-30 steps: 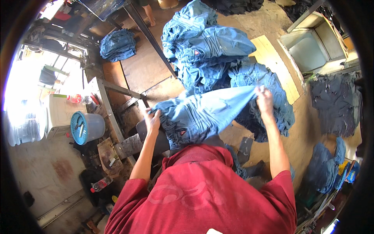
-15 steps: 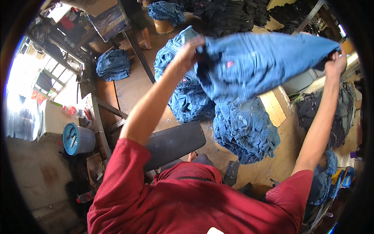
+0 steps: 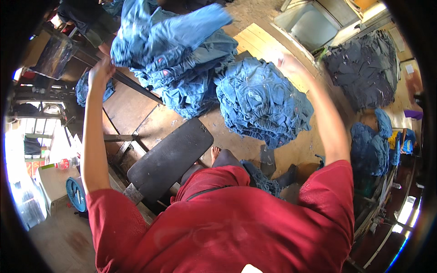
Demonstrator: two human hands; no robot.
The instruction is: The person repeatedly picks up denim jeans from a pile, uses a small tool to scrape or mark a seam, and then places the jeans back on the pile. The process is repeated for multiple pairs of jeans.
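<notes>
A blue denim garment (image 3: 182,34), blurred in part, lies across the top of a tall pile of folded denim garments (image 3: 189,93). My left hand (image 3: 101,73) is at the garment's left end; whether its fingers grip the cloth is hard to make out. Away from that garment, my right hand (image 3: 291,66) is raised over the floor to the right, its fingers apart and somewhat blurred, with nothing seen in it. Between my arms stands a second stack of blue denim (image 3: 261,98), with gathered edges showing.
A black padded bench (image 3: 170,157) stands before me. Dark cloth (image 3: 364,68) is heaped at right, above more denim (image 3: 368,148). At left are a blue-rimmed bucket (image 3: 75,193) and a metal frame (image 3: 120,137). Another person (image 3: 88,22) stands at the upper left.
The denim garment, stretched between both hands before, now lies on the tall pile. My right hand has let go of it and moved left. My view has shifted right and down.
</notes>
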